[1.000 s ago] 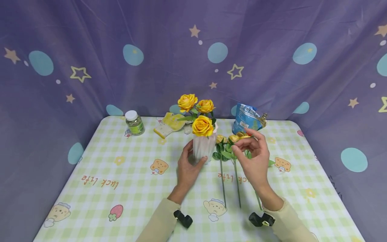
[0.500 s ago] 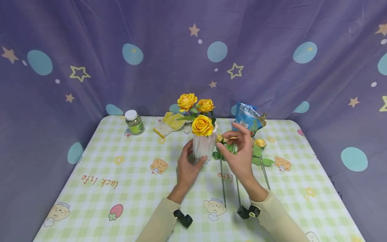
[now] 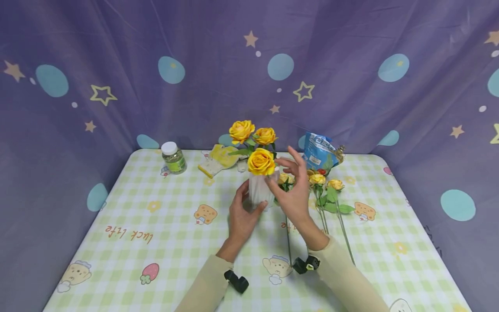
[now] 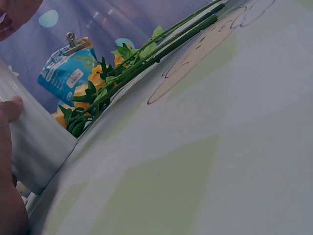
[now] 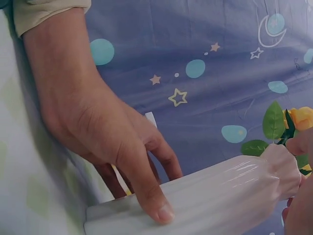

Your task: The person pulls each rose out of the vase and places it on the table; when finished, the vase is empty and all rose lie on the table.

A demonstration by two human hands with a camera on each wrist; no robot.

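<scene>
A white ribbed vase stands mid-table with three yellow roses in it. My left hand grips the vase's lower left side, thumb in front; the right wrist view shows those fingers pressed on the vase. My right hand is at the vase's right side by the rim, fingers spread and holding nothing, with fingertips at the vase mouth. Several loose yellow roses lie on the table just right of the vase, their long stems pointing toward me.
At the back stand a white-capped jar, a yellow cloth and a clipped blue bag. The checked tablecloth covers the table. A purple star-print curtain closes in the back and sides.
My right hand has moved left from above the loose roses to the vase's rim, uncovering two roses lying on the table. The left hand and vase have stayed put.
</scene>
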